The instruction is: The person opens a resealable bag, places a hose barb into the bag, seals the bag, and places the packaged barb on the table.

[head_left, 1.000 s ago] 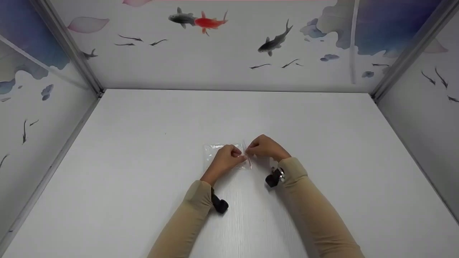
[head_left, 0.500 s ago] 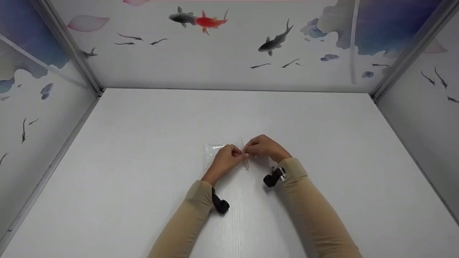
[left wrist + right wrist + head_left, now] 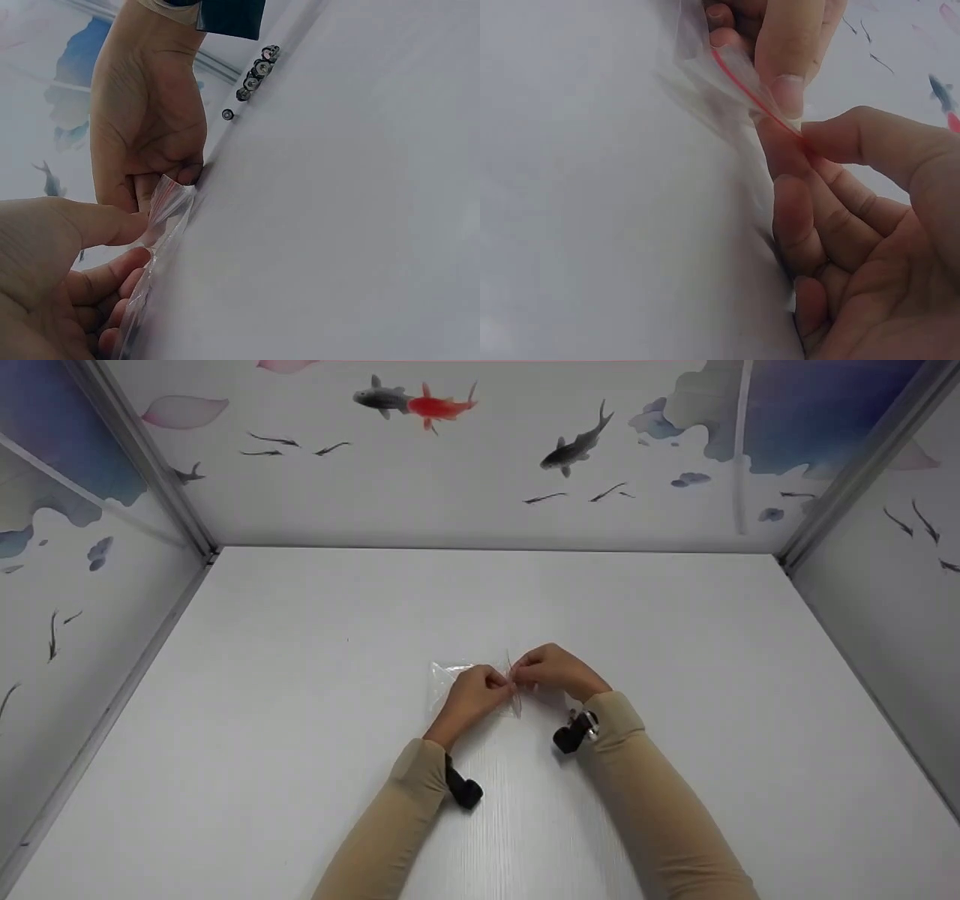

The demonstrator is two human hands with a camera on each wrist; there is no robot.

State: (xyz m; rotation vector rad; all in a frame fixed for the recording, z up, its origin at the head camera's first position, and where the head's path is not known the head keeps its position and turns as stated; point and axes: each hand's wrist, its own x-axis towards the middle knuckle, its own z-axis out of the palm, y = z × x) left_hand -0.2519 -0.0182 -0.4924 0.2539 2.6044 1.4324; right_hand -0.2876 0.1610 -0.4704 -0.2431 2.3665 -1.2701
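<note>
A small clear zip-lock bag (image 3: 441, 684) with a red seal line lies on the white table, its mouth end raised between the hands. My left hand (image 3: 471, 696) pinches the bag near its mouth, thumb on one side. Close against it, my right hand (image 3: 559, 669) pinches the same edge between thumb and forefinger. In the right wrist view the red seal line (image 3: 740, 84) runs up to the meeting fingertips. The bag mouth (image 3: 169, 201) shows from the side in the left wrist view. Whether the bag holds anything cannot be seen.
Several small dark round metal pieces (image 3: 255, 75) lie in a row beyond my right hand in the left wrist view. The white table (image 3: 300, 607) extends around the bag. Printed panels with painted fish (image 3: 574, 448) enclose the back and sides.
Both hands stay almost in place. The bag's mouth edge has tipped upright and shifted slightly left, and the red seal line now shows thinner in the head view.
</note>
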